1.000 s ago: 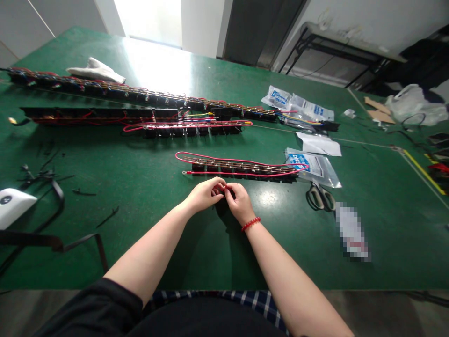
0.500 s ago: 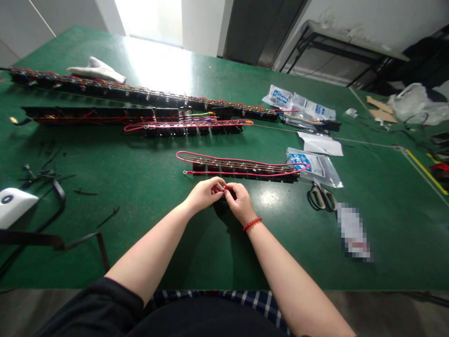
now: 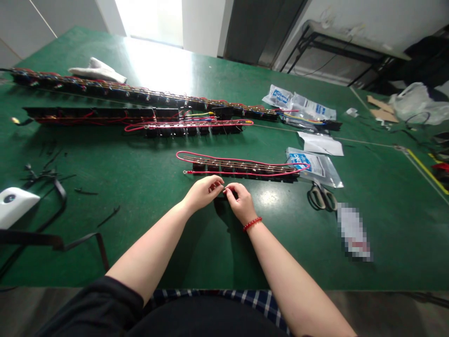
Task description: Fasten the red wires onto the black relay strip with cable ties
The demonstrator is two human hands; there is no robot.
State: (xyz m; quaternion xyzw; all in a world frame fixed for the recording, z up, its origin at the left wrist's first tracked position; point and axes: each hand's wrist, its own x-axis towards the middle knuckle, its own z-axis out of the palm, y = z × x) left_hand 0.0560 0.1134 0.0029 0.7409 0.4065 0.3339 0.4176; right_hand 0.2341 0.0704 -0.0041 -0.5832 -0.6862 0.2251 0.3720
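Note:
My left hand [image 3: 205,192] and my right hand [image 3: 240,201] meet just in front of a short black strip of blocks [image 3: 245,169] strung with thin metallic rods. Both are closed in a pinch, thumbs and fingertips almost touching. Whatever lies between the fingertips is too small to make out. A pink-red wire [image 3: 224,156] loops lengthwise along the strip, and a ring terminal [image 3: 185,172] caps its left end. A small dark shape shows on the table below the fingers, perhaps shadow.
Behind lie a second wired strip [image 3: 196,131], longer wired assemblies [image 3: 115,89] and a white glove [image 3: 96,70]. Scissors [image 3: 322,196], a clear plastic bag [image 3: 317,169] and white paper [image 3: 321,143] are on the right. Black straps [image 3: 58,196], cut ties and a white device [image 3: 17,206] occupy the left.
My hands have parted slightly at the fingertips, the left one shifting a little left. The strip and wire stay where they were.

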